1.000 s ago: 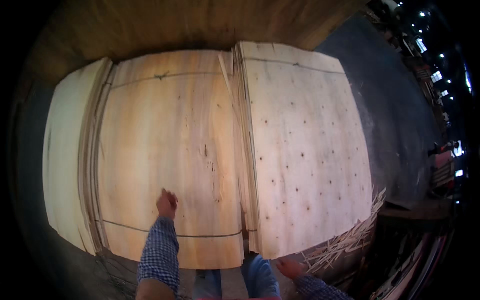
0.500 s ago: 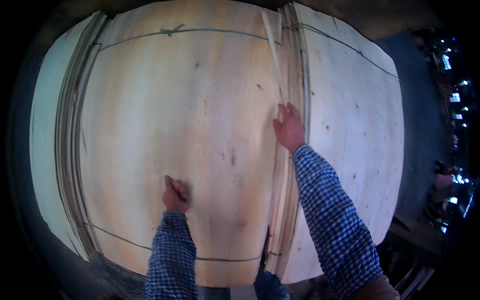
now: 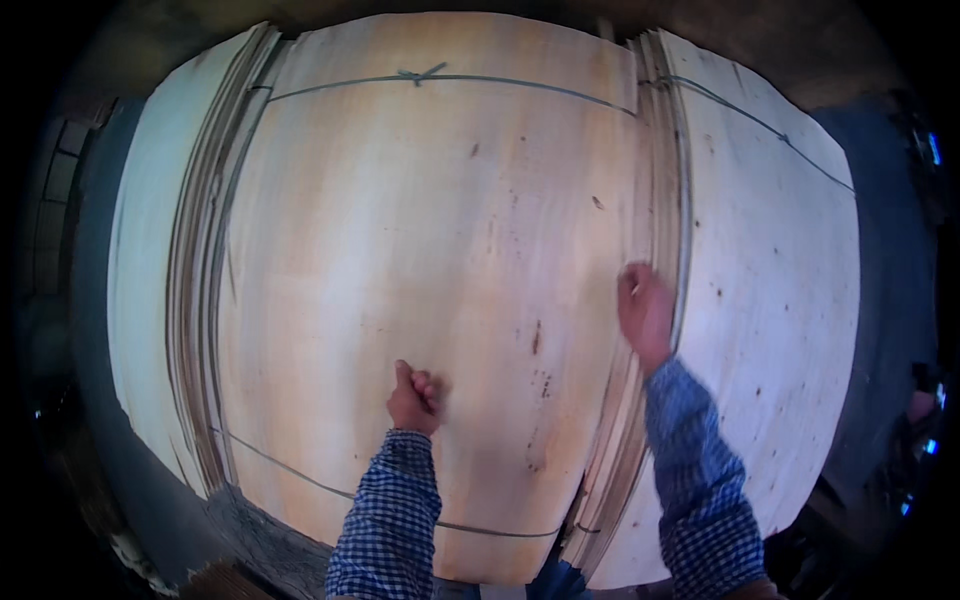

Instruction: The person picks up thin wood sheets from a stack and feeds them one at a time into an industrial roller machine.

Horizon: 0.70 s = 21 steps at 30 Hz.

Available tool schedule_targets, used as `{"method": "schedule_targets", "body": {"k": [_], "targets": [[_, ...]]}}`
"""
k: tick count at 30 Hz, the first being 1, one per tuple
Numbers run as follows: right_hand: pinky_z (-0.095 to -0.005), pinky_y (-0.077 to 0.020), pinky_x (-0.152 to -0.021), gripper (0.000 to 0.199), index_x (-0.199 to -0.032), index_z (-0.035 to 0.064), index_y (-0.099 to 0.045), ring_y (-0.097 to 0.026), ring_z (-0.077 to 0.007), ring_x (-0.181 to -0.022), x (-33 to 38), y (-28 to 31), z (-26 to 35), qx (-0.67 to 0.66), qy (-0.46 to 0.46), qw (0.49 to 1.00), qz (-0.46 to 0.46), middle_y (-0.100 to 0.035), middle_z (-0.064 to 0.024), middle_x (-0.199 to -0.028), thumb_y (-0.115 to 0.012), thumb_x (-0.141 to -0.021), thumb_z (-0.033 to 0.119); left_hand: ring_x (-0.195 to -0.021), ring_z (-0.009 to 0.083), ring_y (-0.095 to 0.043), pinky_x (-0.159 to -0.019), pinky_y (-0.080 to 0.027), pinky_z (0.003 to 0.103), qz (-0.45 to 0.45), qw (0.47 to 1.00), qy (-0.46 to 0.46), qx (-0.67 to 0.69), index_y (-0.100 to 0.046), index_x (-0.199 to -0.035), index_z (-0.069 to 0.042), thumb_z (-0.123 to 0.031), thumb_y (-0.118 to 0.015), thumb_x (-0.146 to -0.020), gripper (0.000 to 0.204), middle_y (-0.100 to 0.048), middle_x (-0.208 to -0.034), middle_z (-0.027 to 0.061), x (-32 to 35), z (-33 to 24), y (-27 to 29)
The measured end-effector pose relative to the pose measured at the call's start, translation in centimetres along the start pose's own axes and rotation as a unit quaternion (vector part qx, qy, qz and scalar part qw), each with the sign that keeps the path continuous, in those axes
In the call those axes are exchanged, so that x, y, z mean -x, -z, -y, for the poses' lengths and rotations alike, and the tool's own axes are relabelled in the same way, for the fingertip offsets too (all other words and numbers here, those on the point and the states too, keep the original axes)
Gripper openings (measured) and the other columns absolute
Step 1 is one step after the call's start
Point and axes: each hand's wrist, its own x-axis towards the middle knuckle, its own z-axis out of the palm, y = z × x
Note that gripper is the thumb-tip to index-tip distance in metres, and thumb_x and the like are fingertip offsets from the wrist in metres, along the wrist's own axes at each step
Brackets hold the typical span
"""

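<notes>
Before me lies a wide stack of pale wood veneer sheets (image 3: 400, 250), brownish in streaks, with dark knots. My left hand (image 3: 414, 398) hovers over or rests on its lower middle; its fingers are curled in with the thumb up, and I see nothing in it. My right hand (image 3: 647, 312) is above the right edge of this stack, beside the layered sheet edges (image 3: 655, 190). Its fingers are curled and a little blurred, with nothing visible in them. A short blurred pale piece (image 3: 605, 28) shows at the far edge.
Thin cord (image 3: 520, 82) crosses the stack at the far side, knotted; another cord (image 3: 490, 530) crosses nearer me. Another veneer stack (image 3: 770, 270) adjoins on the right, and a paler one (image 3: 150, 270) on the left. Dark floor (image 3: 840, 380) surrounds them.
My right hand has come nearer and its fingers have curled in. The long thin wood strip beyond it no longer lies along the edge. The whole view has shifted, so the stacks appear further right.
</notes>
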Motion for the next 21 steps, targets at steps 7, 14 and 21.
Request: {"method": "schedule_targets", "body": {"k": [7, 14, 21], "targets": [[-0.0286, -0.0489, -0.062, 0.012, -0.102, 0.0030, -0.058, -0.057, -0.0119, -0.067, 29.3, 9.6, 3.1, -0.301, -0.294, 0.899, 0.125, -0.060, -0.0086, -0.079, -0.060, -0.092, 0.008, -0.047, 0.0065, -0.038, -0.039, -0.029, 0.021, 0.237, 0.965, -0.114, -0.020, -0.048, -0.067, -0.021, -0.054, -0.045, -0.099, 0.046, -0.043, -0.056, -0.0060, -5.1, 0.6, 2.3], [-0.0267, -0.0467, -0.054, 0.017, -0.100, 0.0026, -0.059, -0.057, -0.0097, -0.062, 54.3, 25.9, 4.4, -0.313, -0.545, 0.777, -0.024, -0.060, -0.0046, -0.075, -0.059, -0.095, 0.019, -0.107, 0.0128, -0.058, -0.085, -0.053, 0.030, 0.191, 0.980, -0.054, -0.013, -0.050, -0.135, -0.014, -0.045, -0.051, -0.099, 0.048, -0.057, -0.131, -0.0018, -8.2, -1.1, 9.3], [-0.0324, -0.0496, -0.045, 0.012, -0.092, 0.0006, -0.061, -0.061, -0.0161, -0.056, 72.0, 33.7, -1.5, -0.349, -0.694, 0.620, -0.115, -0.060, -0.0077, -0.069, -0.063, -0.088, 0.011, -0.107, 0.0257, -0.059, -0.103, -0.044, 0.040, 0.164, 0.608, -0.256, -0.734, -0.054, -0.121, -0.002, -0.027, -0.046, -0.098, 0.035, -0.060, -0.120, 0.0112, 16.4, 4.7, 29.3]]}}
